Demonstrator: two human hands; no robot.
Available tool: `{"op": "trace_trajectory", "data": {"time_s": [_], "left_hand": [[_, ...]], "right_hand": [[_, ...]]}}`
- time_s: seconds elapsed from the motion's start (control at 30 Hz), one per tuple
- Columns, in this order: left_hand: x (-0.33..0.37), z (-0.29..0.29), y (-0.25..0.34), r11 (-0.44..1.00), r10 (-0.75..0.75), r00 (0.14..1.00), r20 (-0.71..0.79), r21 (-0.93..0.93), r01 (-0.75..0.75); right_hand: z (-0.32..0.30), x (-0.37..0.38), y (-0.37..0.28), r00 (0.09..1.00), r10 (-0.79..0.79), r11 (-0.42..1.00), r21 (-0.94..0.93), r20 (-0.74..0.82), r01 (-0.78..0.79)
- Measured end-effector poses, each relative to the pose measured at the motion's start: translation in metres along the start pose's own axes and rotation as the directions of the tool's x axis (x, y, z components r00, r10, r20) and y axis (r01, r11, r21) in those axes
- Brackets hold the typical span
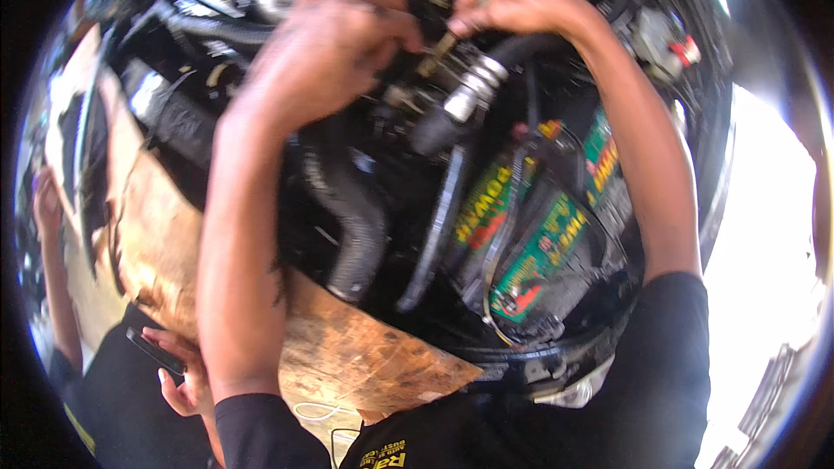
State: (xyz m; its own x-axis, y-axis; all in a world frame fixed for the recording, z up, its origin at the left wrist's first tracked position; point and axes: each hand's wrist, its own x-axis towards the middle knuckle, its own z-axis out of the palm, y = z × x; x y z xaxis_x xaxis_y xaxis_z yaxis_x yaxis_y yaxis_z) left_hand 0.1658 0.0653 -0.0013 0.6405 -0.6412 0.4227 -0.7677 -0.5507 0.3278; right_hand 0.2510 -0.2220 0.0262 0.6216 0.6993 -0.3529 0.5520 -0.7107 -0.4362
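Note:
Both my arms reach into a car's engine bay. My left hand (pixel 340 39) is at the top, slightly blurred, with its fingers curled near dark fittings; what they hold, if anything, is hidden. To its right, my right hand (pixel 508 2) pinches the upper end of a thin brass-coloured piece (pixel 440 54) that slants down between the hands. Just below that piece is a black hose with a silver metal sleeve (pixel 475 87). A thick black corrugated hose (pixel 346 208) hangs down below my left hand, its lower end loose.
A car battery with green labels (pixel 543 256) sits at the lower right of the bay, with thin cables over it. Brown cardboard-like sheeting (pixel 347 352) covers the near edge. At lower left a person in black holds a phone (pixel 156 352); another arm (pixel 59 269) shows at far left.

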Motion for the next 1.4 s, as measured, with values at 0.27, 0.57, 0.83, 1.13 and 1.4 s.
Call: {"op": "trace_trajectory", "data": {"time_s": [0.27, 0.57, 0.83, 1.13, 1.4], "left_hand": [[0.008, 0.004, 0.000, 0.998, 0.056, 0.997, 0.052, -0.032, -0.055], [0.004, -0.005, 0.004, 0.998, 0.033, 0.999, 0.041, -0.049, -0.031], [0.001, -0.016, 0.004, 0.989, -0.068, 0.991, 0.113, -0.122, 0.081], [0.003, -0.013, 0.003, 0.998, -0.022, 0.996, 0.091, -0.064, 0.028], [0.006, -0.011, 0.003, 0.998, 0.009, 0.995, 0.098, -0.055, -0.004]], "right_hand": [[-0.011, -0.011, -0.033, 0.986, 0.110, 0.983, -0.131, -0.122, -0.126], [-0.021, -0.004, -0.031, 0.991, 0.122, 0.990, -0.080, 0.050, -0.118], [-0.001, 0.012, -0.036, 0.981, 0.191, 0.977, -0.103, 0.038, -0.186], [-0.010, -0.003, -0.021, 0.982, 0.186, 0.981, -0.047, 0.008, -0.186], [0.002, -0.012, -0.020, 0.986, 0.137, 0.990, -0.030, -0.097, -0.140]]}}
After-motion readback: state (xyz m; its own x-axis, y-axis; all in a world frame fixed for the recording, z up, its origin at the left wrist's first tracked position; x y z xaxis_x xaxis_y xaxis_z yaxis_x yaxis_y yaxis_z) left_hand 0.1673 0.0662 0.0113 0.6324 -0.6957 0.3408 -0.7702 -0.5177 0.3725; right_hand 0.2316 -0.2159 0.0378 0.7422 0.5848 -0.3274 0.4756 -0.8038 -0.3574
